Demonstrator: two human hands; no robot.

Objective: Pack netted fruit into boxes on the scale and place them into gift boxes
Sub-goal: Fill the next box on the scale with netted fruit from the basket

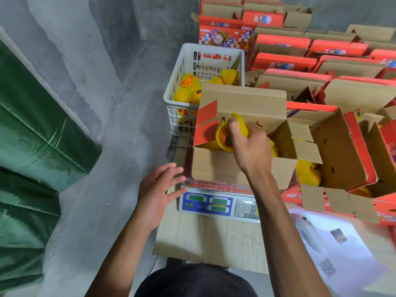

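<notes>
1. Netted fruit (225,136), orange inside yellow foam mesh, held at frame centre just inside the open top of the cardboard box (235,168), near its left wall.
2. Right hand (249,142) reaching in from the lower right, fingers curled round the netted fruit and gripping it from above.
3. More yellow-netted fruit lying lower in the same box, partly hidden behind the hand and wrist.
4. Cardboard box standing on the scale (216,204), flaps up, red print showing on the left flap and along the bottom edge.
5. Scale sitting on a pale wooden board (214,243) at lower centre, with green displays and a keypad on its front; digits too blurred to read.
6. Left hand (159,189) hovering left of the scale's front corner, palm open, fingers spread and straight, holding nothing.
7. White plastic crate (177,86) just behind the box, upper centre, holding more netted fruit.
8. Second open box (342,151) to the right, netted fruit visible in its left corner.
9. Rows of red gift boxes (285,61) filling the upper right.
10. Green fabric (32,136) along the left edge, over grey concrete floor (128,103).
11. White printed sheet (332,243) at lower right.
</notes>
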